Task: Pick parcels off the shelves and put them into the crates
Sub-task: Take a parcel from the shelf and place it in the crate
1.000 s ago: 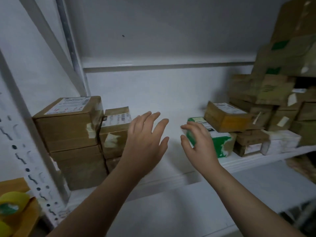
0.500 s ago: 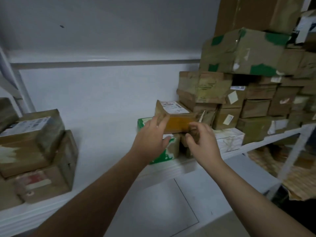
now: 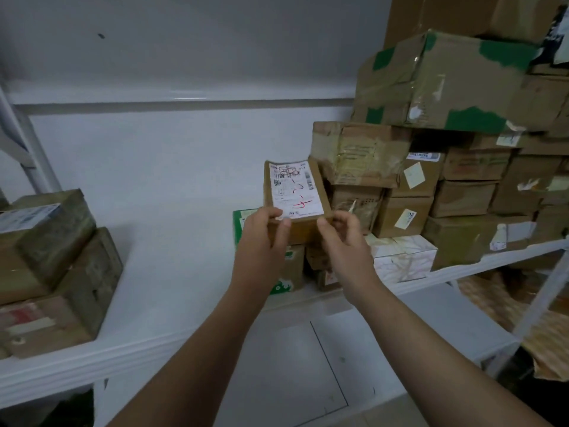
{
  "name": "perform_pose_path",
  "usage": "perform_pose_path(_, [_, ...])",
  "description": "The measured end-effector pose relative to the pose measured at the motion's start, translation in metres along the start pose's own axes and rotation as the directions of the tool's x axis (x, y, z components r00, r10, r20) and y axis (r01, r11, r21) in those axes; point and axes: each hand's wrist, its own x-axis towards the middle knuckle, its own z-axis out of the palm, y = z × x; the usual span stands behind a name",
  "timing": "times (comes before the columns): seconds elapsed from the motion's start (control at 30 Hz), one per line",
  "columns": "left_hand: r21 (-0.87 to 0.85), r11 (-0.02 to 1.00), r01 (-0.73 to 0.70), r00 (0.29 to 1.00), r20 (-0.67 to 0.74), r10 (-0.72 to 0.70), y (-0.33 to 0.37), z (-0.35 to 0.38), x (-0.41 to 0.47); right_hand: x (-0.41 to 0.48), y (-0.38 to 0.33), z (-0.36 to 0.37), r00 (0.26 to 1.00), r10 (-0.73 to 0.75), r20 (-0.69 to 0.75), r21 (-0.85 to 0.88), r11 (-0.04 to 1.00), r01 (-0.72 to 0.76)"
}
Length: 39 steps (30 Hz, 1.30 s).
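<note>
A small brown parcel (image 3: 297, 195) with a white label marked in red pen is lifted above the white shelf (image 3: 172, 229), its label tilted toward me. My left hand (image 3: 261, 241) grips its near left corner, thumb on the front face. My right hand (image 3: 346, 241) pinches its near right corner. Below it a green and white box (image 3: 286, 272) lies on the shelf, partly hidden by my left hand. No crate is in view.
A tall stack of brown parcels (image 3: 446, 149) fills the shelf's right side, with a white patterned box (image 3: 403, 257) at the front. Two brown parcels (image 3: 52, 266) are stacked at the left. A shelf upright (image 3: 27, 143) stands far left; a lower shelf (image 3: 308, 365) lies beneath.
Both hands took hold of the small brown parcel, raised it off the green box and tipped its label toward me. My view has shifted right along the shelf.
</note>
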Motion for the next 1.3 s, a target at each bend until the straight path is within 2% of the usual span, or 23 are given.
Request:
perform_pose_path(0.07, [-0.135,0.989,0.06,0.992,-0.105,-0.074,0.006,-0.005,-0.006,-0.004,-0.005,0.003,1.0,-0.008,-0.014,0.082,0.997,0.009])
perform_pose_path(0.17, [-0.365,0.924,0.117,0.965,-0.176,-0.192,0.011,-0.018,-0.014,-0.008,-0.01,0.007,0.998,-0.062,0.001,0.09,0.994,0.061])
perform_pose_path(0.33, [-0.274,0.956,0.107,0.978,-0.146,-0.151,0.01,-0.034,-0.026,-0.014,-0.003,0.011,0.979,-0.15,0.137,0.12,0.984,0.134])
perform_pose_path(0.4, [-0.315,0.945,0.091,0.977,-0.153,-0.145,0.008,-0.039,-0.034,-0.018,-0.001,0.015,0.966,-0.173,0.194,0.125,0.981,0.151])
perform_pose_path(0.6, [-0.36,0.931,0.058,0.974,-0.185,-0.133,0.005,-0.049,-0.039,-0.027,-0.009,0.026,0.943,-0.251,0.22,0.157,0.963,0.219])
perform_pose_path(0.8, [-0.394,0.919,0.022,0.966,-0.229,-0.121,0.003,-0.061,-0.043,-0.03,-0.014,0.037,0.94,-0.256,0.225,0.164,0.961,0.223])
perform_pose_path(0.9, [-0.368,0.93,-0.001,0.956,-0.272,-0.107,0.001,-0.074,-0.045,-0.033,-0.016,0.049,0.935,-0.242,0.259,0.173,0.964,0.202])
perform_pose_path(1.07, [-0.276,0.961,-0.018,0.93,-0.358,-0.085,-0.014,-0.108,-0.054,-0.039,-0.019,0.083,0.903,-0.285,0.32,0.139,0.957,0.253])
perform_pose_path(1.2, [-0.001,1.0,0.012,0.893,-0.45,-0.011,-0.034,-0.14,-0.067,-0.052,-0.011,0.124,0.876,-0.264,0.403,0.167,0.963,0.213])
perform_pose_path(1.3, [0.123,0.983,0.139,0.928,-0.363,-0.085,-0.054,-0.164,-0.077,-0.064,0.003,0.152,0.87,-0.222,0.439,0.144,0.974,0.176])
